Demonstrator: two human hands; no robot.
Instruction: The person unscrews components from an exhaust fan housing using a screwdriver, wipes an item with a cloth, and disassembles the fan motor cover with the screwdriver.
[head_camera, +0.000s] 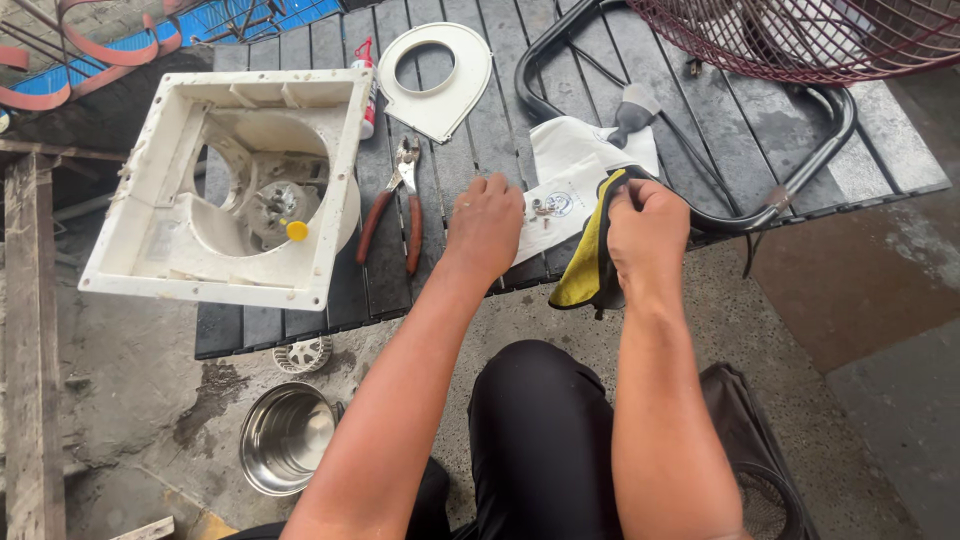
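Yellow cloth (585, 265), dark on its other face, hangs bunched in the person's right hand (648, 232), whose fingers are closed round it at the near edge of the dark slatted table (500, 90). The left hand (486, 226) rests just beside it, fingers curled down over the white sheet (570, 180) where a few small screws (542, 208) lie; whether it pinches one I cannot tell.

From the head view, the work looks partway through, I'd judge: the white fan housing (225, 185) sits opened up well to the left, its round cover plate (437, 75) lies apart, and red-handled pliers (396, 200) rest between housing and hands. Nothing is reassembled yet.
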